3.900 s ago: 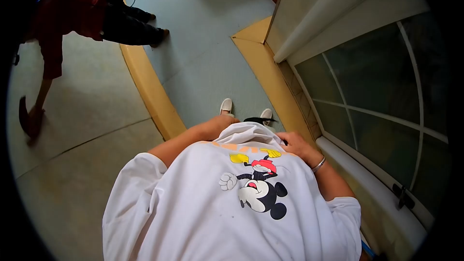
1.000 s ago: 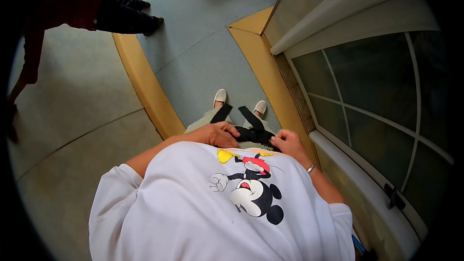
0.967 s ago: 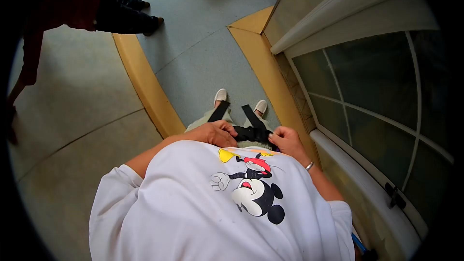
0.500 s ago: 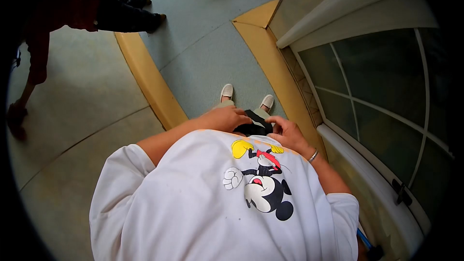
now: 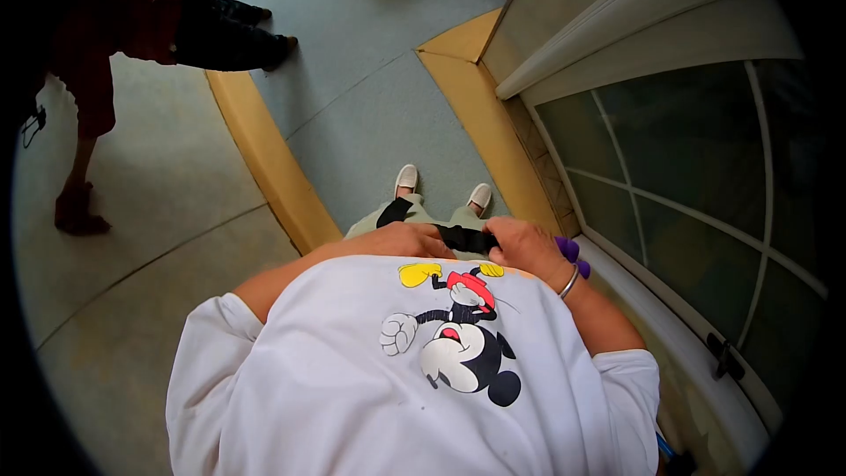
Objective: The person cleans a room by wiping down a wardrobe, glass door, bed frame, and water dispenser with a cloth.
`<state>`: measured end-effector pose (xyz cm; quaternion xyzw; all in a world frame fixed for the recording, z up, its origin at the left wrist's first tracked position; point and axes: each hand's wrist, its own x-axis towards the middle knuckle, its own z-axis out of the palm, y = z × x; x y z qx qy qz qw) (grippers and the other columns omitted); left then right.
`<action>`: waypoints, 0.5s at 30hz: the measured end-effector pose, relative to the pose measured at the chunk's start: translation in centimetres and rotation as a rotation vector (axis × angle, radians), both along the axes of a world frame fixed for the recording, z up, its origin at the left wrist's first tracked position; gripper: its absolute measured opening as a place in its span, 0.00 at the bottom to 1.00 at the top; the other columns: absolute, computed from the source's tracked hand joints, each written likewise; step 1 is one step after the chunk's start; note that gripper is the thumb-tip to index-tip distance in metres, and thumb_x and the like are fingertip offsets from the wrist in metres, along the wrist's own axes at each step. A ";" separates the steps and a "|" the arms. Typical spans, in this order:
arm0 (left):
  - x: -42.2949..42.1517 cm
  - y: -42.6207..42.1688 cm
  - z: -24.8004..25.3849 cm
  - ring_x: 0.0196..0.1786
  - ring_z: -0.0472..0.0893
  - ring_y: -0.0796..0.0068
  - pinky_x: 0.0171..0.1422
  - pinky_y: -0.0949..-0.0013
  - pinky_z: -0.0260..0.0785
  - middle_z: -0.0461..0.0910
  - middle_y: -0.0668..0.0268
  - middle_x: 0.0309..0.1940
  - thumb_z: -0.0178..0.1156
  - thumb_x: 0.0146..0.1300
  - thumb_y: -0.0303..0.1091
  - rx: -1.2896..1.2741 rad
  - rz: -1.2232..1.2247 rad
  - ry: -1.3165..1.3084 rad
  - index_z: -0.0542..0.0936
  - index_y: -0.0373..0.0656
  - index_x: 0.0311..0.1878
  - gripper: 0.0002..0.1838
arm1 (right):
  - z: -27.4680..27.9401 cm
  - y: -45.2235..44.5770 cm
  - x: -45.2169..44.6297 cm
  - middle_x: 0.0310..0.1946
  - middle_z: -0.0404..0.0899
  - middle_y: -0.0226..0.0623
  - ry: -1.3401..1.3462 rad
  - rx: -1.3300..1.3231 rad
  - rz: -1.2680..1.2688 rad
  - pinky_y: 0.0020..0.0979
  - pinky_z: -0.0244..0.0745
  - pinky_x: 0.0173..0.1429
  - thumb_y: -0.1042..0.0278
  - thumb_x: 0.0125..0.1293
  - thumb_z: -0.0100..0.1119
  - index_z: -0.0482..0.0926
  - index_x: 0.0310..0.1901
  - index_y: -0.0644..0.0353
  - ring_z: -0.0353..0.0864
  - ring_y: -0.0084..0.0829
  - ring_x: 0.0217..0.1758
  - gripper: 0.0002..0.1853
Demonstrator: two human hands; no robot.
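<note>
Fingers of the right hand (image 5: 524, 243) look clamped on the right end of a black strap (image 5: 465, 239), mid-frame, over pale trousers (image 5: 422, 211). Its long axis runs across the frame towards the left hand (image 5: 407, 240), also close against it; whether those fingers grip, I cannot tell. Something purple (image 5: 568, 249) shows beside the right wrist.

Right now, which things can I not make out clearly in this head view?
All in the head view:
Black strap: the stretch at the right hand, which covers it.
Purple thing: partly hidden by the right wrist; I cannot tell what it is.
Co-worker: head lost in the dark edge.
Blue thing: partly behind the white sleeve; unclear.
</note>
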<state>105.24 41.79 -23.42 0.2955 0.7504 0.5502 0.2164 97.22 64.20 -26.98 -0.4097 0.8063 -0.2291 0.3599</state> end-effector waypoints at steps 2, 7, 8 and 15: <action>-0.1 0.1 -0.5 0.38 0.72 0.62 0.40 0.64 0.67 0.76 0.60 0.42 0.55 0.49 0.37 0.024 0.007 0.035 0.76 0.38 0.40 0.16 | 0.9 -0.9 0.1 0.24 0.72 0.38 0.121 0.019 0.003 0.38 0.71 0.32 0.67 0.44 0.57 0.71 0.31 0.58 0.75 0.40 0.30 0.10; -0.5 -0.5 -0.4 0.34 0.72 0.65 0.41 0.65 0.63 0.76 0.63 0.37 0.55 0.49 0.35 -0.121 -0.056 0.058 0.76 0.39 0.36 0.12 | 0.0 -2.4 0.0 0.19 0.69 0.33 0.310 -0.126 0.051 0.35 0.69 0.27 0.70 0.43 0.56 0.70 0.23 0.55 0.74 0.33 0.25 0.05; -0.2 -0.5 -0.6 0.34 0.72 0.65 0.41 0.65 0.63 0.76 0.63 0.37 0.55 0.49 0.35 -0.124 -0.040 0.052 0.76 0.39 0.36 0.12 | -0.2 -2.6 -0.1 0.19 0.69 0.33 0.304 -0.132 0.066 0.35 0.69 0.27 0.70 0.43 0.56 0.70 0.23 0.55 0.74 0.33 0.25 0.05; 2.4 -1.5 -1.9 0.34 0.74 0.63 0.36 0.66 0.67 0.75 0.63 0.30 0.58 0.50 0.32 -0.037 0.409 -0.154 0.78 0.40 0.32 0.07 | -0.6 -5.4 0.0 0.15 0.67 0.32 0.419 -0.289 0.091 0.31 0.69 0.21 0.70 0.41 0.54 0.67 0.18 0.56 0.73 0.31 0.21 0.06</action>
